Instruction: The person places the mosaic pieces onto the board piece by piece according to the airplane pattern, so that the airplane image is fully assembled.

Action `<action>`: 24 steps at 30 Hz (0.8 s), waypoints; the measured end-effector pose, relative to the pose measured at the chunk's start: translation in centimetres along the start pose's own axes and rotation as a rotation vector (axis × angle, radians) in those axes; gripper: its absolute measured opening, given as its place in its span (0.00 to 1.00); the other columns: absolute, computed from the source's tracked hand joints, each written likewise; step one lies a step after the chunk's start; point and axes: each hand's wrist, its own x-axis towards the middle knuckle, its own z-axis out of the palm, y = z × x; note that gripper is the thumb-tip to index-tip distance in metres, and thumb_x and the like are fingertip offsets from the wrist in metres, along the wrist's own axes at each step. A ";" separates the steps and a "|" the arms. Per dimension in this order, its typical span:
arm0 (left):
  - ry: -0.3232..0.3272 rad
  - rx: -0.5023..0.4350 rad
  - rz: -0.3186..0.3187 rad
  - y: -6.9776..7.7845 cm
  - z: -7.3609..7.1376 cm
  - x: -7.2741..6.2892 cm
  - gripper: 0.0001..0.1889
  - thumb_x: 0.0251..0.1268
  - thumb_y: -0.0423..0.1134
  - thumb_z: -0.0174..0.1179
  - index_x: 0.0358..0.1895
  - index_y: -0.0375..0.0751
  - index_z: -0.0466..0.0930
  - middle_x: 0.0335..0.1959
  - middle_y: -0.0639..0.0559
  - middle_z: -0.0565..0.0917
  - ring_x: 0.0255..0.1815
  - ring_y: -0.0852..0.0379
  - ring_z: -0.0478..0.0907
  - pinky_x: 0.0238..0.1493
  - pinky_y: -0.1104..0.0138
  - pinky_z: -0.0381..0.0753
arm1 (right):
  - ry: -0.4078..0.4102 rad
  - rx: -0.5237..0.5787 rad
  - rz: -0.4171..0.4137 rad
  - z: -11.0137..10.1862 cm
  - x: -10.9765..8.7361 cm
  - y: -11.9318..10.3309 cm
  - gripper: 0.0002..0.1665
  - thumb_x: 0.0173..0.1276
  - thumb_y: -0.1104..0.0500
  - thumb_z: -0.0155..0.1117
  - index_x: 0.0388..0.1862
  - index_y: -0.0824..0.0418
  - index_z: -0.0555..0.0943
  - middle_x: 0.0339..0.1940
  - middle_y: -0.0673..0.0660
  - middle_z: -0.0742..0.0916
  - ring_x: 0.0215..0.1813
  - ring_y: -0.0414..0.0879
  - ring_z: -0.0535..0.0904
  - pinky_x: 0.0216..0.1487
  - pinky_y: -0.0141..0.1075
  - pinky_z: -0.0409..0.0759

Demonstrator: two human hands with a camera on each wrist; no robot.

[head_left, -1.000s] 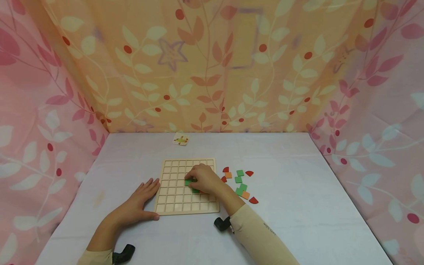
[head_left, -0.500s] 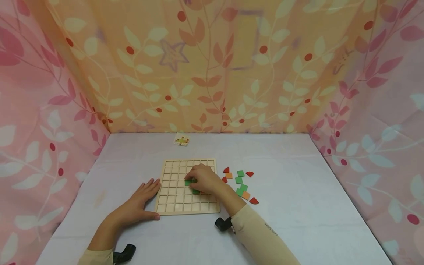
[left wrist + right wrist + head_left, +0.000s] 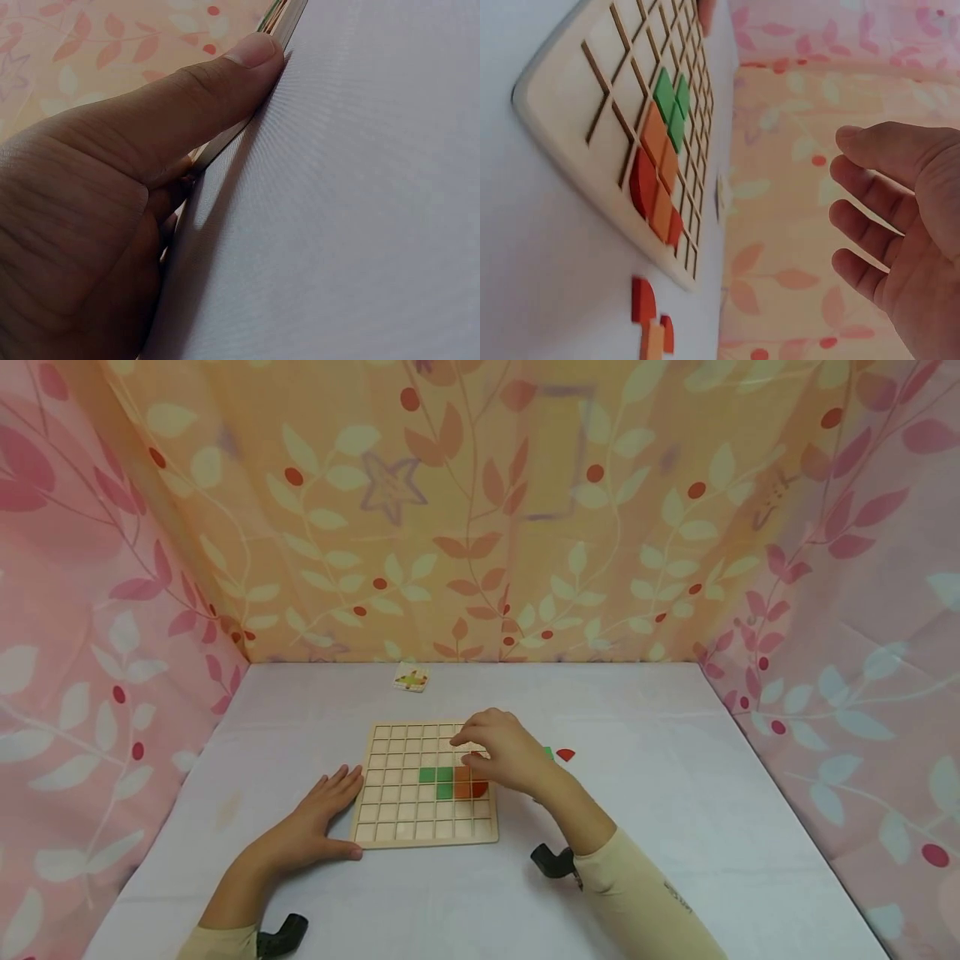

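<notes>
A wooden grid board (image 3: pixel 405 831) lies on the table. Green square tiles (image 3: pixel 444 790), orange square tiles (image 3: pixel 462 781) and red quarter-round tiles (image 3: pixel 479 789) sit in its cells, part of them hidden beneath my right hand (image 3: pixel 502 747). That hand hovers over the board's right side, thumb and fingers apart, holding nothing; the right wrist view shows its bare fingers above the orange tiles (image 3: pixel 654 127). My left hand (image 3: pixel 307 822) rests along the board's left edge with straight fingers. Its thumb touches the near left corner, and the left wrist view shows it against the board's side (image 3: pixel 225 142).
Loose pieces lie right of the board, mostly hidden by my right forearm; a red piece (image 3: pixel 566 754) and part of a green one (image 3: pixel 548 752) show. The right wrist view shows a loose orange tile (image 3: pixel 652 341). A small picture card (image 3: pixel 411 677) lies behind the board.
My right hand has lifted off the green tiles and moved right and away from me, uncovering green and orange tiles in the grid. The left hand has stayed in place.
</notes>
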 end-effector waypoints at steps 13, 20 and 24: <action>0.007 0.007 0.009 0.2 0.0 -0.1 0.65 0.44 0.69 0.74 0.81 0.36 0.54 0.84 0.45 0.52 0.85 0.38 0.41 0.79 0.74 0.23 | 0.056 0.017 0.073 -2.7 -5.5 4.1 0.15 0.67 0.58 0.74 0.52 0.47 0.88 0.49 0.46 0.88 0.60 0.45 0.77 0.68 0.50 0.73; 0.034 0.015 0.053 0.2 0.0 -0.1 0.64 0.44 0.67 0.75 0.80 0.34 0.56 0.84 0.41 0.54 0.84 0.34 0.44 0.77 0.79 0.22 | 0.034 0.070 0.122 -2.8 -8.1 6.5 0.16 0.66 0.58 0.74 0.52 0.46 0.88 0.50 0.44 0.86 0.60 0.44 0.76 0.66 0.49 0.76; 0.032 0.016 0.048 0.1 0.0 -0.1 0.64 0.45 0.67 0.75 0.81 0.34 0.55 0.84 0.42 0.53 0.84 0.34 0.43 0.77 0.79 0.22 | 0.014 0.084 0.142 -2.7 -9.0 7.6 0.16 0.67 0.58 0.73 0.52 0.45 0.88 0.50 0.42 0.85 0.60 0.45 0.76 0.63 0.49 0.78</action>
